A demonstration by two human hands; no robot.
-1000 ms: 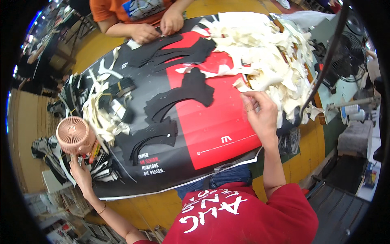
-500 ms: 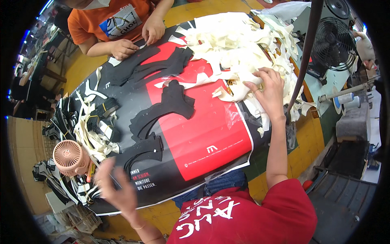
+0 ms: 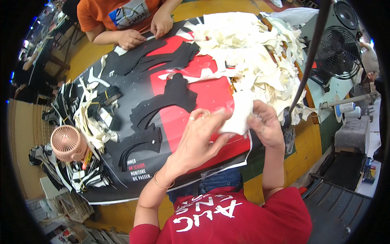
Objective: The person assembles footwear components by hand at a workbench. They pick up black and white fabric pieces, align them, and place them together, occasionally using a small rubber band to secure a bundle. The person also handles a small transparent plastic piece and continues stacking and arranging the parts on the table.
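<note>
A small cream-white fabric piece is held up above the red part of the printed sheet. My right hand pinches its right side between thumb and fingers. From the left, my left hand has its thumb and fingers around the fabric's lower left edge; those fingertips are blurred. Just beyond my hands a large heap of cream fabric pieces covers the far right of the table. Left of my left hand lie stacked black curved fabric pieces, with another black stack nearer me.
Across the table a person in an orange shirt has both hands by black pieces. A pink fan stands at the left beside bundled black and white strips. At right are a dark pole and a black fan.
My left hand has moved right from the table's left side to the fabric. My right hand has drawn a cream piece off the heap toward me.
</note>
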